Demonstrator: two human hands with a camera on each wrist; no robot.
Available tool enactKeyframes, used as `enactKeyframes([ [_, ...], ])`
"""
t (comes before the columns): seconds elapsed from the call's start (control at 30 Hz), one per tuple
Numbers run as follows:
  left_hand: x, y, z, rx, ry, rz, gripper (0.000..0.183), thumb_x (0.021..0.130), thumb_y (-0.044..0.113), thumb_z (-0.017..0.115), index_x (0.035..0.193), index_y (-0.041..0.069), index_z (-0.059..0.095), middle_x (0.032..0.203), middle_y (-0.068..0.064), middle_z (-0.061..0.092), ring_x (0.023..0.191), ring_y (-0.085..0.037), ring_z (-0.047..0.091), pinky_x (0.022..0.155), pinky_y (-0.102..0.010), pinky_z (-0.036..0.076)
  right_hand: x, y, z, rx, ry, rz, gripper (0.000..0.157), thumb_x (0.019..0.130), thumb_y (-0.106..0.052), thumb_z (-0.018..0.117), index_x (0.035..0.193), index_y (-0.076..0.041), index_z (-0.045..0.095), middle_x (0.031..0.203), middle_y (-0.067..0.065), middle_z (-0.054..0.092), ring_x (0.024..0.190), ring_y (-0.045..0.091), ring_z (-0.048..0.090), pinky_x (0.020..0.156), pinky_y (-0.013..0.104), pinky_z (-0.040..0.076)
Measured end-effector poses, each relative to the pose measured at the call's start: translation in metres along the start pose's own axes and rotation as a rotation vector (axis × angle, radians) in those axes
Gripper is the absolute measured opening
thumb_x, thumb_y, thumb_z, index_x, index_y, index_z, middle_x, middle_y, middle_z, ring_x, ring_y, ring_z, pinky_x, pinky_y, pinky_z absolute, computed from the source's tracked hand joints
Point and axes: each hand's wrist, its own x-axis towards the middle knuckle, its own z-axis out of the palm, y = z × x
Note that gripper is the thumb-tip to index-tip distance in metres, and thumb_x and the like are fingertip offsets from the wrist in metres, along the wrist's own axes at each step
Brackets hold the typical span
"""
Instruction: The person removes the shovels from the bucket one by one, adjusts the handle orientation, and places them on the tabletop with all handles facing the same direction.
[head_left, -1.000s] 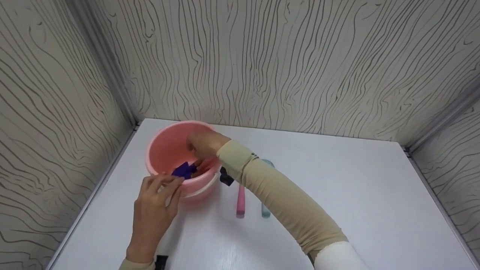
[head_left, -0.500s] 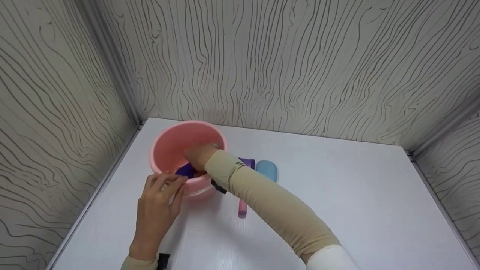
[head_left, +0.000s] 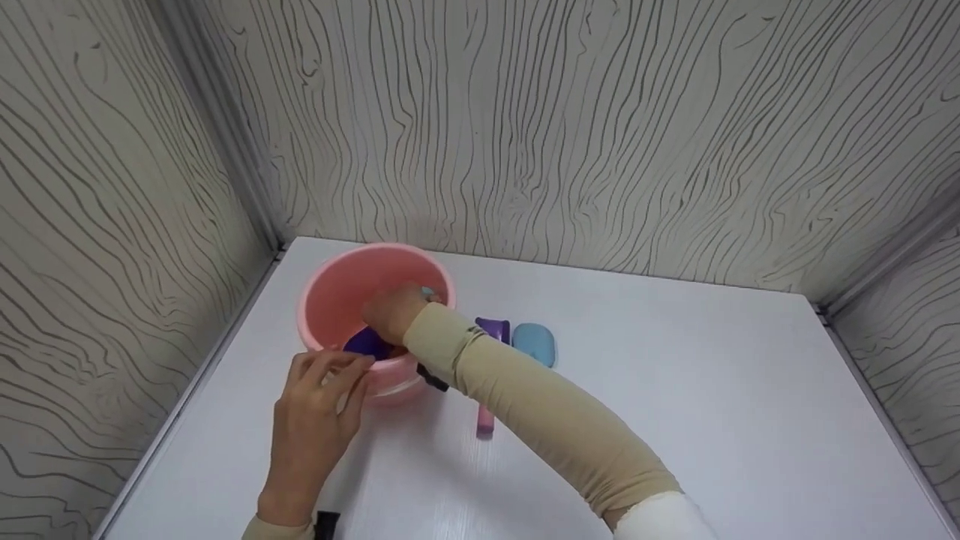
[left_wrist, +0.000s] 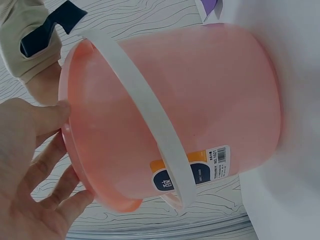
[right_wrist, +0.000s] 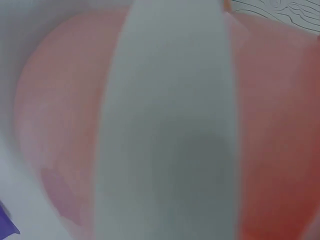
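A pink bucket [head_left: 390, 259] stands upright at the table's back left. My left hand [head_left: 311, 412] holds its near rim between thumb and fingertips; the left wrist view shows the thumb [left_wrist: 52, 117] on the rim. My right hand [head_left: 394, 311] reaches down inside the bucket, its fingers hidden, so I cannot tell what it holds. Just left of it, in the bucket, is a dark blue thing [head_left: 367, 343]. A small teal piece [head_left: 429, 292] shows by the right wrist. The bucket's white handle [right_wrist: 167, 120] fills the middle of the right wrist view.
Right of the bucket, partly behind my right forearm [head_left: 525, 386], lie a purple item [head_left: 493, 327], a light blue rounded case [head_left: 534, 343] and a pink stick-like handle [head_left: 486, 424]. Wood-patterned walls [head_left: 525, 135] border the white table [head_left: 712, 375] at the back and sides.
My right hand has moved lower and deeper into the bucket, its fingers now out of sight. The forearm has shifted, baring the purple item and light blue case and covering a teal handle.
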Motion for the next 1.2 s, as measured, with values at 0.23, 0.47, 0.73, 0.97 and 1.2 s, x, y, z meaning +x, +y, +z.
enactKeyframes([
  [0.23, 0.002, 0.002, 0.003, -0.010, 0.010, 0.017, 0.027, 0.084, 0.006, 0.091, 0.110, 0.012, 0.085, 0.105, -0.004, 0.072, 0.104, -0.025, 0.062, 0.076, -0.045, 0.067, -0.003, 0.014, -0.006, 0.000, 0.033, -0.014, 0.012, 0.107, -0.019, 0.064, 0.115, -0.015, 0.073, 0.111, -0.002, 0.076, 0.081, 0.015, 0.062, 0.079, 0.037, 0.067],
  [0.47, 0.000, 0.000, 0.001, 0.014, 0.006, 0.016, 0.031, 0.081, 0.008, 0.093, 0.111, 0.010, 0.085, 0.106, -0.008, 0.075, 0.106, -0.028, 0.064, 0.079, -0.045, 0.068, -0.004, 0.023, -0.017, 0.020, 0.032, 0.005, 0.019, 0.106, -0.015, 0.060, 0.119, -0.015, 0.074, 0.116, -0.003, 0.076, 0.091, 0.017, 0.065, 0.086, 0.037, 0.066],
  [0.73, 0.000, -0.002, -0.001, 0.025, 0.000, 0.003, 0.035, 0.080, 0.007, 0.094, 0.113, 0.011, 0.084, 0.108, -0.009, 0.074, 0.106, -0.028, 0.063, 0.079, -0.044, 0.068, -0.014, 0.044, -0.026, 0.266, -0.001, 0.048, 0.026, 0.111, -0.022, 0.057, 0.133, -0.014, 0.069, 0.128, 0.001, 0.071, 0.111, 0.024, 0.064, 0.101, 0.049, 0.061],
  [0.97, 0.002, -0.002, -0.002, 0.026, -0.017, -0.016, 0.033, 0.082, 0.008, 0.093, 0.114, 0.011, 0.084, 0.107, -0.007, 0.073, 0.105, -0.026, 0.063, 0.078, -0.043, 0.068, -0.027, 0.062, -0.027, 0.406, 0.051, 0.008, 0.039, 0.097, -0.027, 0.082, 0.132, -0.014, 0.070, 0.122, 0.003, 0.074, 0.105, 0.022, 0.066, 0.104, 0.038, 0.059],
  [1.2, 0.000, -0.001, -0.005, 0.031, -0.029, -0.012, 0.035, 0.081, 0.007, 0.093, 0.115, 0.011, 0.083, 0.107, -0.007, 0.072, 0.106, -0.027, 0.063, 0.078, -0.044, 0.068, -0.038, 0.084, -0.023, 0.681, 0.043, 0.012, 0.022, 0.102, -0.010, 0.071, 0.124, -0.011, 0.074, 0.110, 0.002, 0.074, 0.098, 0.019, 0.067, 0.095, 0.035, 0.061],
])
